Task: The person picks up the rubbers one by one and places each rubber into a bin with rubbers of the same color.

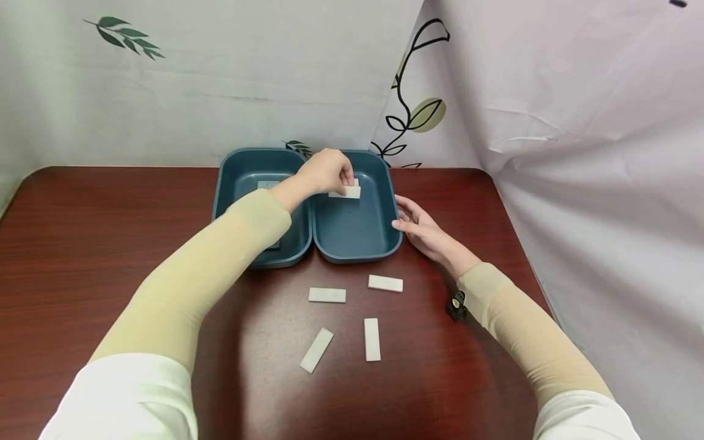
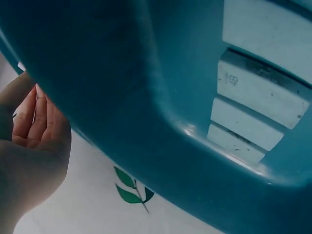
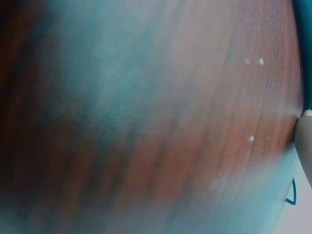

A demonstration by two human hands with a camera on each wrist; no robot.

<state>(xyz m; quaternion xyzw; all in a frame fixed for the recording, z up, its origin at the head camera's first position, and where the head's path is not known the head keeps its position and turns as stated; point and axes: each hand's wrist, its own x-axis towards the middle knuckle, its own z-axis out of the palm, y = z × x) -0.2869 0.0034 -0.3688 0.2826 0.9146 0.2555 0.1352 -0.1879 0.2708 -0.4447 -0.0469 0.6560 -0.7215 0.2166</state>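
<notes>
My left hand [image 1: 328, 171] reaches across into the right blue bin [image 1: 352, 235]. Its thumb and fingers pinch a white eraser [image 1: 346, 192] low over the bin floor, and part of another white piece shows just behind it. In the left wrist view, the left hand [image 2: 41, 126] is seen past the wall of the left bin [image 2: 97, 73]. Several white erasers lie in a row there, one eraser [image 2: 261, 87] marked "4B". My right hand [image 1: 423, 231] touches the right bin's outer side with thumb and fingertips; a fingertip [image 3: 307, 117] meets its wall in the right wrist view.
On the brown table [image 1: 110, 244], several loose white erasers lie in front of the bins, including a level one [image 1: 327, 295], a slanted one [image 1: 316, 350] and an upright one [image 1: 372, 340]. A pale curtain [image 1: 247, 79] hangs behind and to the right.
</notes>
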